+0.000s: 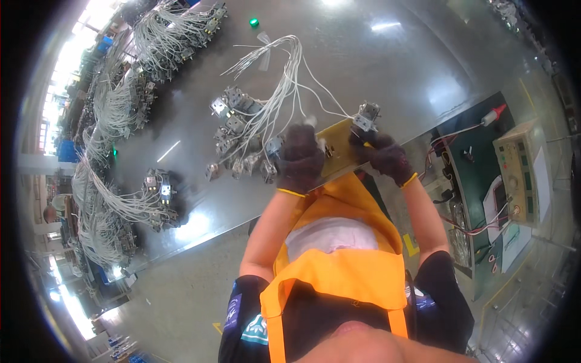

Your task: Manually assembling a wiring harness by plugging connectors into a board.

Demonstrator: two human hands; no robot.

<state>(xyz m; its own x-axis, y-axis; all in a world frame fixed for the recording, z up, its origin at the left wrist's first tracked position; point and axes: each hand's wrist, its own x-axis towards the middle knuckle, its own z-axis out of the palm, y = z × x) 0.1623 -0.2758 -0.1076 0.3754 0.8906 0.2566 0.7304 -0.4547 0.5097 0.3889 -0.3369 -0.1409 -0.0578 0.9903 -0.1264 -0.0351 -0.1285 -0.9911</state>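
Observation:
My left hand (301, 160), in a dark glove with a yellow cuff, is closed beside a cluster of small metal wired parts (236, 124). Something small and whitish shows at its fingertips; what it grips is hidden. My right hand (390, 158), gloved alike, has its fingers closed at the lower edge of a single boxy metal part (367, 115). White wires (290, 66) run from that part to the same bundle as the cluster. Between my hands lies a yellowish-brown plate (339, 142) with small dark slots, at the table's near edge.
More wired metal parts (154, 193) lie in a long row down the left of the grey metal table (387, 66). A green light (254, 22) glows at the far side. On the right, a bench holds a beige instrument (519, 175), leads with a red clip (493, 115) and scissors (493, 261).

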